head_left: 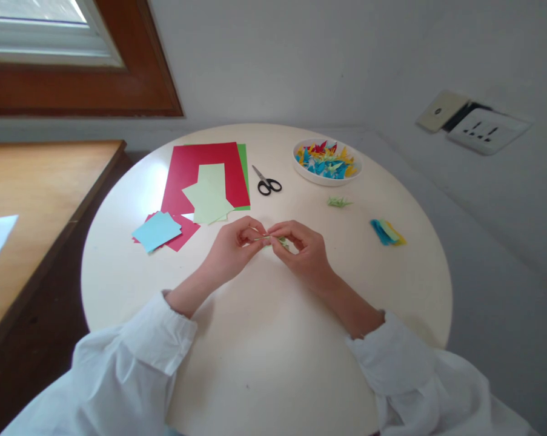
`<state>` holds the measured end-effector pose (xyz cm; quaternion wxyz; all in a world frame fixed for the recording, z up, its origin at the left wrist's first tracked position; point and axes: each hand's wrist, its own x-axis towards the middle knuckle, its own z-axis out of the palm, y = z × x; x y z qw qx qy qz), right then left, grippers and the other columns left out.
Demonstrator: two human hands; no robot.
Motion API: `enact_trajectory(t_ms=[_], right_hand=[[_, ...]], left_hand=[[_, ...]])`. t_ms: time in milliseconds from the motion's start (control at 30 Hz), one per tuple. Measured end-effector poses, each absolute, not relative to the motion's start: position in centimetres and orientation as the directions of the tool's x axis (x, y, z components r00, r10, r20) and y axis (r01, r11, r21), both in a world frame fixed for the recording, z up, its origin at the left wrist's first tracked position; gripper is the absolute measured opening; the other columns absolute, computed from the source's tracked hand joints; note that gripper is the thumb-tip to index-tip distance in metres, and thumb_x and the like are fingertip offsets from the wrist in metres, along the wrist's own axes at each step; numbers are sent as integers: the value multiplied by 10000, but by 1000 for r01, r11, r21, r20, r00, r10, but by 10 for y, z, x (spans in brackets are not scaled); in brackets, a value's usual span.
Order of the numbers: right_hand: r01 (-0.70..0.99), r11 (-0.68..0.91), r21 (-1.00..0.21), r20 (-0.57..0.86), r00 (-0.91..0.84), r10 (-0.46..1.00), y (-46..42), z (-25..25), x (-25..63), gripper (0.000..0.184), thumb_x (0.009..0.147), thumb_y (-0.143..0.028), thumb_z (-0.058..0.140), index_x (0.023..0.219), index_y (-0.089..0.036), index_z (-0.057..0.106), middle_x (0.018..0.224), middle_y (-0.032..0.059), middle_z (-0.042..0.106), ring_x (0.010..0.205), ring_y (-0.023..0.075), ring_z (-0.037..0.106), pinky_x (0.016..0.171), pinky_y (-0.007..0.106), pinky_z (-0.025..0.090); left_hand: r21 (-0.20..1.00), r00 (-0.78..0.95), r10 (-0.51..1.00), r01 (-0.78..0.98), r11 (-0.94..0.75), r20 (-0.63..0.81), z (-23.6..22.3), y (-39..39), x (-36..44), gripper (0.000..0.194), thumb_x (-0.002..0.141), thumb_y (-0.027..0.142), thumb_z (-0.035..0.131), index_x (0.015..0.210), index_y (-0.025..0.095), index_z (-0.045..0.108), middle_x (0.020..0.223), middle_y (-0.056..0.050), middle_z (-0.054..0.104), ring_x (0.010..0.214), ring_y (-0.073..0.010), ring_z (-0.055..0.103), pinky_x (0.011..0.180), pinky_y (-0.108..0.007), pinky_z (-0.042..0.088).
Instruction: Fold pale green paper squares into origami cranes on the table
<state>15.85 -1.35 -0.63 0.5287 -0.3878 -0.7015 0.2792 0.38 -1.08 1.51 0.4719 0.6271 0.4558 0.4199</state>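
A small, narrow folded piece of light green paper (pixel 273 240) is pinched between both my hands above the middle of the round white table (pixel 264 339). My left hand (pixel 233 247) grips its left end with curled fingers. My right hand (pixel 300 249) grips the right end, thumb and fingers pressed together. Most of the paper is hidden by my fingers.
Red and green sheets with pale green squares (pixel 207 181) lie at the back left, beside a light blue square (pixel 156 230). Black scissors (pixel 266 181), a white bowl of coloured folded papers (pixel 326 160), a small green folded figure (pixel 338 201) and blue-yellow papers (pixel 387 232) lie behind and right.
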Motion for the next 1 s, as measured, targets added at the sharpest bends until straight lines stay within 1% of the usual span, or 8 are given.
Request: enact_trajectory(t_ms=[67,133,200,300,400,567,833,1000], right_hand=[[275,573,-773,562,-125,818,-13,-6,159,22,751,-200,603,766,-216,601,910,67,654,883,178,630,779,339,524],[319,604,-730,605,-108,789,-12,-5,160,74,741,-190,617,809,-219,610,995,81,634,963,194,607,835,368,506],[370,619,-693,635,-94,767,-11,-4,161,105,737,-186,622,835,-224,617,1019,80,618,981,197,593,842,374,500],[419,611,-671,642,-84,762,-10,-3,161,101,737,-197,618,833,-231,622,922,55,616,861,176,597,689,318,520],[429,588,-686,609,-104,786,-9,-1,161,54,765,-197,588,801,-223,620,786,29,616,718,150,580,578,276,486],[417,595,-687,608,-119,785,-10,-2,160,57,789,-181,566,758,-203,608,730,19,628,661,133,573,568,260,472],[404,668,-625,670,-163,724,-9,-3,160,76,778,-129,562,738,-188,586,709,19,624,670,128,576,570,249,473],[408,678,-611,676,-175,716,-10,-3,159,84,777,-131,557,733,-194,589,717,19,631,669,128,576,575,253,474]], left_hand=[[972,197,975,190,-137,99,14,-10,3,165,700,288,655,738,174,541,589,13,618,568,-121,561,546,-239,396],[969,156,981,200,-143,112,13,-9,2,143,701,264,646,729,176,537,572,25,589,542,-111,535,527,-233,377],[969,126,983,192,-153,130,12,-9,2,133,706,257,637,726,180,530,563,32,565,527,-105,514,511,-229,358],[972,97,984,168,-165,150,10,-8,1,144,703,262,639,722,183,520,545,44,535,519,-100,496,509,-228,351],[973,93,984,163,-162,149,9,-7,1,153,699,277,643,731,181,527,552,39,546,542,-109,513,543,-238,376],[968,132,982,193,-160,136,7,-7,2,163,714,285,633,810,173,563,622,10,600,617,-131,554,597,-252,407],[968,128,984,201,-147,123,4,-6,3,155,699,295,645,751,167,575,586,21,574,547,-115,531,511,-230,377],[970,151,980,186,-156,129,5,-8,4,127,699,246,641,771,177,563,608,10,642,602,-142,603,549,-240,415]])
